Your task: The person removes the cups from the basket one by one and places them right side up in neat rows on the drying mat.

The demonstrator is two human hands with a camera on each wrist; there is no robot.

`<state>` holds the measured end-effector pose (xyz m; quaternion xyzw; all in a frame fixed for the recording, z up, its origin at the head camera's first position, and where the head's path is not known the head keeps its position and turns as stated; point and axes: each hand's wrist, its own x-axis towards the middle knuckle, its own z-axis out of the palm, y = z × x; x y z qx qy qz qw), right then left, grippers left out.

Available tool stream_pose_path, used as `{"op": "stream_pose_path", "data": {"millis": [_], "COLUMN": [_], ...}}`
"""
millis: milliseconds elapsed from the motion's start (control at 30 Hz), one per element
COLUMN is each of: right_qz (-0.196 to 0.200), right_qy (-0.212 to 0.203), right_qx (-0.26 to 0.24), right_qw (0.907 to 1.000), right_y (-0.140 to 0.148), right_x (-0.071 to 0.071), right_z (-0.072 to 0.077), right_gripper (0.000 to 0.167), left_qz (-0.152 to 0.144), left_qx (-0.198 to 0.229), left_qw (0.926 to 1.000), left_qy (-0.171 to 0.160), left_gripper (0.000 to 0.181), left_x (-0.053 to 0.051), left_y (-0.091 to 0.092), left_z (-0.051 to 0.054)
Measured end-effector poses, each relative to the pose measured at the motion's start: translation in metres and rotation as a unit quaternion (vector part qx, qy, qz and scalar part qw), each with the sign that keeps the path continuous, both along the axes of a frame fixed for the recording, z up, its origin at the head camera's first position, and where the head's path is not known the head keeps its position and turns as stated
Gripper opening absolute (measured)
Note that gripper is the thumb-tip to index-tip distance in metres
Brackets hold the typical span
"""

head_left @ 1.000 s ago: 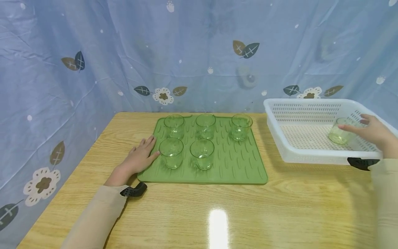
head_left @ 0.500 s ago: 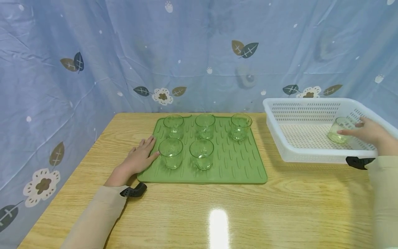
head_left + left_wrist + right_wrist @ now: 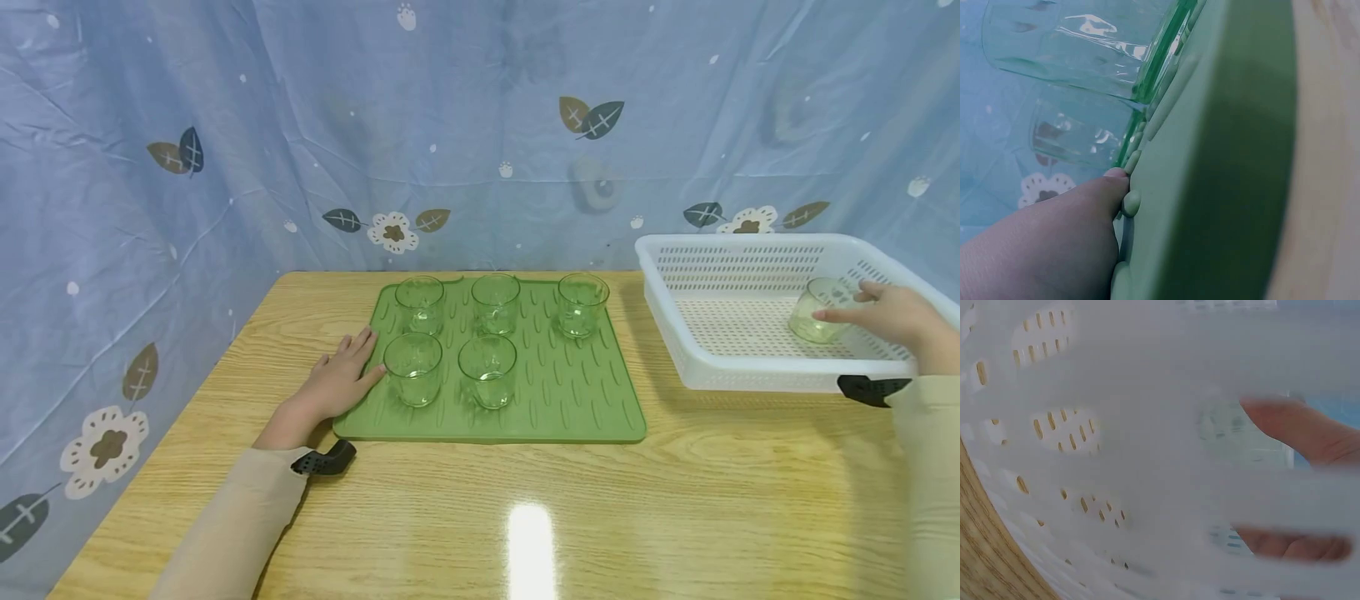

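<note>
A drying mat (image 3: pixel 577 408), green and ridged, lies on the table with several clear green-tinted glasses on it. My left hand (image 3: pixel 333 385) rests flat at the mat's left edge, its thumb near the front-left glass (image 3: pixel 412 375). In the left wrist view that thumb (image 3: pixel 1094 197) lies against the mat, apart from the glasses. Another glass (image 3: pixel 806 321) stands in the white basket (image 3: pixel 690 367) at the right. There my right hand (image 3: pixel 903 321) holds the glass from its right side, thumb in front and fingers behind. The basket wall partly hides this hand in the right wrist view.
Between mat and basket runs a strip of wooden table (image 3: pixel 663 417). The basket's raised slotted walls surround the right-hand glass. A blue patterned curtain (image 3: pixel 480 150) hangs behind and to the left of the table.
My right hand and the glass in the basket have shifted slightly left. The left hand and the glasses on the mat stay where they were.
</note>
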<state>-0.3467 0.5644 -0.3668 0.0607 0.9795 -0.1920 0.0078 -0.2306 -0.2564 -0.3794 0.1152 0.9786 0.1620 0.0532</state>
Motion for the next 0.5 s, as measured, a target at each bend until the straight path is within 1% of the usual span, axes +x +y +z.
{"op": "stream_pose_path", "data": {"millis": [167, 267, 333, 400, 467, 500], "right_qz": [0.011, 0.019, 0.024, 0.03, 0.023, 0.028], "right_qy": [0.005, 0.011, 0.015, 0.015, 0.018, 0.018], "right_qx": [0.005, 0.008, 0.007, -0.002, -0.007, -0.013], "right_qw": [0.9999, 0.9997, 0.9996, 0.9994, 0.9996, 0.9994], "right_y": [0.0, -0.009, -0.021, -0.04, -0.06, -0.068], "right_x": [0.0, 0.007, 0.017, 0.031, 0.043, 0.05], "right_z": [0.004, 0.011, 0.019, 0.033, 0.046, 0.052], "right_gripper": [0.122, 0.12, 0.118, 0.116, 0.111, 0.111], "left_qz": [-0.002, -0.003, -0.004, -0.004, -0.004, -0.004], "left_qx": [0.0, 0.0, -0.001, -0.001, -0.002, -0.003], "left_qw": [1.0, 1.0, 1.0, 1.0, 1.0, 1.0], "left_qy": [0.003, 0.004, 0.005, 0.006, 0.006, 0.006], "left_gripper": [0.073, 0.073, 0.073, 0.073, 0.073, 0.073], "left_x": [0.0, 0.0, -0.001, -0.001, -0.002, -0.002], "left_y": [0.0, 0.001, 0.001, 0.0, -0.001, -0.001], "left_z": [-0.001, -0.002, -0.002, -0.002, -0.001, -0.001]}}
